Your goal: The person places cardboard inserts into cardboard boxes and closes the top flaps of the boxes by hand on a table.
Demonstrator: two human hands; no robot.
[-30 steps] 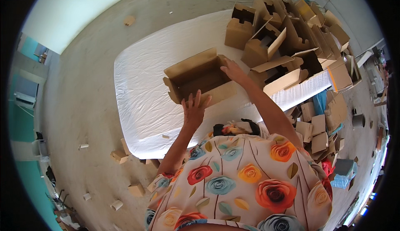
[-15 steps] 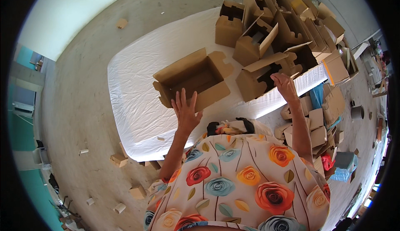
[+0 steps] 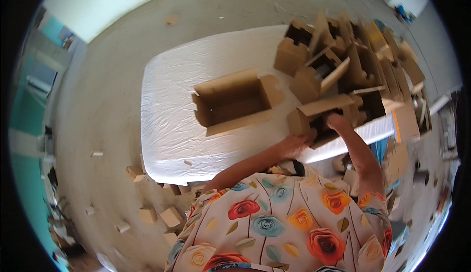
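Note:
An open cardboard box (image 3: 300, 123) stands at the right front of the white-covered table. My right hand (image 3: 336, 121) reaches into its opening from the near side, its fingers hidden inside. Low at the near left corner of this box is my left hand (image 3: 293, 146), blurred, so its fingers and any contact cannot be made out. Left of that box, a second open cardboard box (image 3: 240, 122) rests on the white cover with its flaps raised and no hand on it.
Several open cartons (image 3: 363, 71) crowd the table's right end. The white cover (image 3: 169, 100) is wrinkled on the left. Cardboard scraps (image 3: 171, 216) and short tubes (image 3: 122, 227) lie on the floor, with more cardboard (image 3: 396, 161) at the right.
My left hand has left the middle box and swung right to the near right box. My right hand has dipped into that box's opening. The view has shifted.

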